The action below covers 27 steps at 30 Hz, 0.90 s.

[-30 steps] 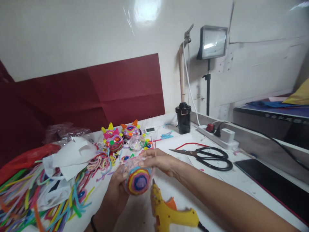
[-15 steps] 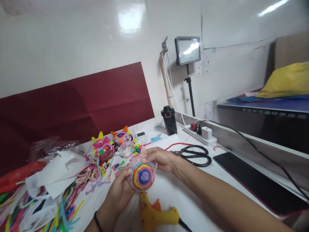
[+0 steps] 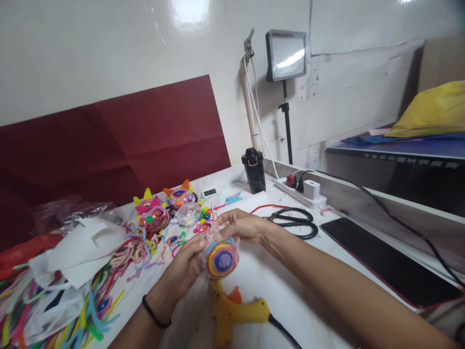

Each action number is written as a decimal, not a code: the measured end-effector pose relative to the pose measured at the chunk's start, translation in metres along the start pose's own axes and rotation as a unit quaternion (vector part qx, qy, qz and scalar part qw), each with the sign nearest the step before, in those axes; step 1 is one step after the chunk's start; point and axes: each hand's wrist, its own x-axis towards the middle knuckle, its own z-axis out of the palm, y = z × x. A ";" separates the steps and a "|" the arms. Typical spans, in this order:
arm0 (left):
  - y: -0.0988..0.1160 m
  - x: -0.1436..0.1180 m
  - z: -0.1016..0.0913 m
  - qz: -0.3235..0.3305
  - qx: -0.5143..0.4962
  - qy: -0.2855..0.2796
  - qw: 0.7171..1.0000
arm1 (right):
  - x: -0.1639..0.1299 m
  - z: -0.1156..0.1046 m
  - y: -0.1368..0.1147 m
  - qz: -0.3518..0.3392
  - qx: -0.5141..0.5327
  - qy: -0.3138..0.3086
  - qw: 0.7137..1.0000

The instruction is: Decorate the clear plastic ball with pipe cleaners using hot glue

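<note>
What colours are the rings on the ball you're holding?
The ball has rings of orange, yellow, pink and blue around a purple centre, seen in the head view.

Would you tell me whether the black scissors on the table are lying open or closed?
Closed, as far as it shows: the scissors lie flat with both handle loops close together, beyond the right hand; the blades are mostly hidden behind it.

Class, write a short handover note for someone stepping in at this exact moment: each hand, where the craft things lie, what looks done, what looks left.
Left hand: cups the pipe-cleaner ball from the side.
Right hand: fingers rest on the ball's top.
Yellow glue gun lies on the table just below the ball; black scissors beyond the right hand.
Done: coloured rings cover the ball's facing side; two finished horned balls stand behind.
Left: loose pipe cleaners remain; the ball's far side is hidden.
</note>
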 end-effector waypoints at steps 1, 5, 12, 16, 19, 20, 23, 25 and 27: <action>0.001 0.001 0.001 0.000 0.019 0.004 1.000 | -0.001 0.001 0.000 0.000 -0.007 0.000 1.000; 0.005 0.005 0.002 -0.017 0.084 -0.012 0.996 | -0.002 0.004 0.000 0.003 -0.031 -0.003 1.000; 0.000 0.006 -0.009 -0.015 0.088 -0.086 0.992 | -0.001 0.004 0.006 -0.010 -0.064 0.000 0.998; -0.001 0.001 -0.006 -0.006 0.074 -0.081 0.994 | -0.002 0.003 0.008 -0.024 -0.080 -0.012 0.996; -0.001 -0.002 -0.001 0.005 0.072 -0.059 0.996 | -0.003 0.002 0.008 -0.031 -0.090 -0.031 0.995; -0.001 -0.003 0.000 0.010 0.070 -0.055 0.996 | -0.004 0.002 0.008 -0.033 -0.092 -0.039 0.994; -0.003 -0.005 -0.001 0.021 0.057 -0.047 0.997 | -0.006 0.002 0.006 -0.032 -0.098 -0.065 0.993; -0.005 -0.007 -0.002 0.026 0.050 -0.039 0.998 | -0.008 0.003 0.004 -0.039 -0.102 -0.071 0.992; -0.006 -0.008 -0.004 0.036 0.044 -0.023 0.998 | -0.009 0.003 0.001 -0.056 -0.108 -0.062 0.991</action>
